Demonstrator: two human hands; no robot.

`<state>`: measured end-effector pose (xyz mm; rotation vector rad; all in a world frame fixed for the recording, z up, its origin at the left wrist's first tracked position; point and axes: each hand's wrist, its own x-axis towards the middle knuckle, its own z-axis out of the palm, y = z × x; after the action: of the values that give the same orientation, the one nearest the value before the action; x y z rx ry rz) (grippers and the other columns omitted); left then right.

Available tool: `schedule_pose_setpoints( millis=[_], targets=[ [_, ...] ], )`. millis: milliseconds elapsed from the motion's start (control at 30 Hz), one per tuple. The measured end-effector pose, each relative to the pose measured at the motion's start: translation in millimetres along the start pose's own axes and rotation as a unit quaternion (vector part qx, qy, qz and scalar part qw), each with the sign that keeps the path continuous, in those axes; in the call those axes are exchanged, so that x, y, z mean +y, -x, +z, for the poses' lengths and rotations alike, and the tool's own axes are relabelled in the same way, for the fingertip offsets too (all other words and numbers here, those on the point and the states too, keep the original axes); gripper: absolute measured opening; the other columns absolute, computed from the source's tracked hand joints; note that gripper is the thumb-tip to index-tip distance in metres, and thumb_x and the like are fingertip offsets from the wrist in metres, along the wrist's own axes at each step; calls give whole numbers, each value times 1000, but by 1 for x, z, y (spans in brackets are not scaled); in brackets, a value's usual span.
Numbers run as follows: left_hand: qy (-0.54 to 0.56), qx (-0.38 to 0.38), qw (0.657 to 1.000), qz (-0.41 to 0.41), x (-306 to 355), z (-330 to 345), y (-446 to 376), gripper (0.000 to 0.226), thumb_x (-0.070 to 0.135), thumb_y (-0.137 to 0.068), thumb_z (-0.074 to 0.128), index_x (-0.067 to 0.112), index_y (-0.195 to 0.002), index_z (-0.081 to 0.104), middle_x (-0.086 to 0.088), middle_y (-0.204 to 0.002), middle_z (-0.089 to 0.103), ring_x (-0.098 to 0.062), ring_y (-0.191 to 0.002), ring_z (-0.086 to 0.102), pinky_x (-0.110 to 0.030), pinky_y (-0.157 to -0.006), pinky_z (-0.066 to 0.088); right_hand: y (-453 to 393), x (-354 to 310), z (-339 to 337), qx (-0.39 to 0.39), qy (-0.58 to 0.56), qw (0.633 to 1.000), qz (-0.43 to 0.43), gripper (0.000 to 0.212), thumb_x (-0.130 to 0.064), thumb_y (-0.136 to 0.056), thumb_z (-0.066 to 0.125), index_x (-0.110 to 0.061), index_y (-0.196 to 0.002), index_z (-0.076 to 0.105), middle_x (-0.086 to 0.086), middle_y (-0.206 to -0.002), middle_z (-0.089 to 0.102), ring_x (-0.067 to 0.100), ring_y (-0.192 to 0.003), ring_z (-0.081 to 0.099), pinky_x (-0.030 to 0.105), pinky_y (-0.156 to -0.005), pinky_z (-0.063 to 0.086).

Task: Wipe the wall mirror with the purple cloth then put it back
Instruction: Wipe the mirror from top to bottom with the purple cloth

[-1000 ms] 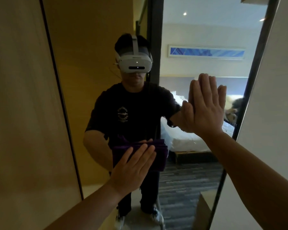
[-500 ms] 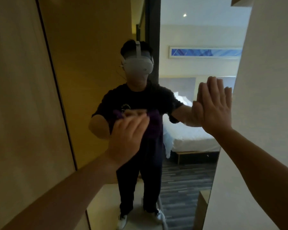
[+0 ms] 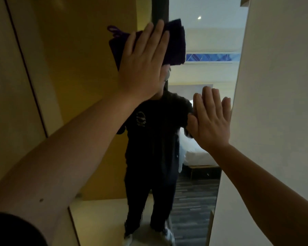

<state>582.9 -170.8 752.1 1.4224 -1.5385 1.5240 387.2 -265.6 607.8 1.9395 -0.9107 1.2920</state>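
A tan wall panel (image 3: pixel 16 103) fills the nine o'clock side. Next comes the wall mirror (image 3: pixel 89 86), tall and narrow. At twelve o'clock the left hand (image 3: pixel 142 68), fingers straight and spread, presses the folded purple cloth (image 3: pixel 174 45) flat against the glass; the cloth's long axis tilts from ten o'clock up toward two o'clock. At three o'clock the right hand (image 3: pixel 210 121), fingers straight and together, rests flat on the mirror beside a pale wall (image 3: pixel 277 103).
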Motion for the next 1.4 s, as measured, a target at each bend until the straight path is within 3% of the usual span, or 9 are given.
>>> schedule_pose_setpoints(
  millis=[267, 400, 533, 767, 900, 967, 1067, 1200, 1400],
  targets=[
    [0, -26, 994, 104, 55, 39, 177, 65, 40, -100, 40, 6, -153, 28, -15, -160, 28, -33, -148, 26, -53, -115, 29, 2, 5, 1, 65, -48, 996, -29, 50, -33, -106, 29, -8, -149, 37, 19, -159, 27, 35, -150, 15, 58, -120, 10],
    [-15, -63, 982, 175, 82, 59, 267, 74, 40, -94, 45, 7, -156, 21, -11, -159, 27, -32, -147, 25, -53, -116, 22, 3, 5, -2, 63, -64, 996, -26, 50, -31, -107, 26, -7, -149, 37, 19, -159, 26, 36, -150, 15, 58, -120, 11],
    [-4, -41, 985, 168, 95, 67, 307, 58, 31, -98, 43, 14, -153, 33, -5, -158, 33, -26, -148, 27, -48, -119, 19, 4, 7, -9, 44, -74, 996, -30, 48, -30, -108, 28, -8, -151, 35, 18, -160, 24, 37, -150, 15, 59, -120, 13],
    [112, -53, 987, 101, 87, 40, 264, 38, 17, -106, 32, 18, -138, 52, -1, -144, 52, -22, -124, 55, -39, -102, 37, 28, 43, -23, -61, 5, 998, 22, 60, -44, -106, 14, -10, -156, 8, 13, -164, 3, 28, -152, -4, 57, -121, 3],
    [156, 34, 987, 9, 72, 24, 177, 37, 13, -103, 35, 13, -132, 57, -6, -136, 60, -26, -119, 56, -43, -92, 41, 28, 45, -23, -94, 32, 995, 16, 62, -48, -106, 8, -12, -155, 1, 9, -163, -5, 26, -152, -8, 56, -121, 3],
    [158, 70, 985, -16, 63, 17, 119, 40, 11, -94, 48, 10, -133, 56, -8, -135, 59, -27, -121, 52, -43, -94, 38, 28, 44, -23, -104, 41, 993, 21, 61, -47, -106, 10, -13, -155, -2, 8, -163, -8, 27, -152, -9, 57, -121, 5],
    [127, 110, 985, -33, 56, 9, 35, 46, 14, -89, 58, 11, -135, 56, -7, -136, 59, -27, -122, 52, -41, -98, 38, 29, 47, -24, -117, 59, 991, 13, 66, -44, -107, 30, -12, -155, -1, 8, -162, -11, 27, -151, -12, 56, -121, 2],
    [93, 82, 992, -22, 60, 5, -33, 49, 20, -92, 56, 12, -140, 52, -7, -143, 54, -29, -129, 51, -43, -104, 39, 28, 54, -28, -111, 57, 992, -11, 70, -37, -102, 43, -12, -157, 6, 6, -163, -9, 22, -150, -16, 52, -121, -3],
    [34, 20, 999, 29, 98, 25, 3, 56, 34, -100, 42, 11, -151, 35, -11, -159, 32, -30, -147, 28, -50, -118, 22, 27, 94, -35, -40, -35, 998, 19, 55, -36, -106, 18, -12, -155, 11, 8, -163, 6, 25, -152, 4, 50, -123, 2]
  ],
)
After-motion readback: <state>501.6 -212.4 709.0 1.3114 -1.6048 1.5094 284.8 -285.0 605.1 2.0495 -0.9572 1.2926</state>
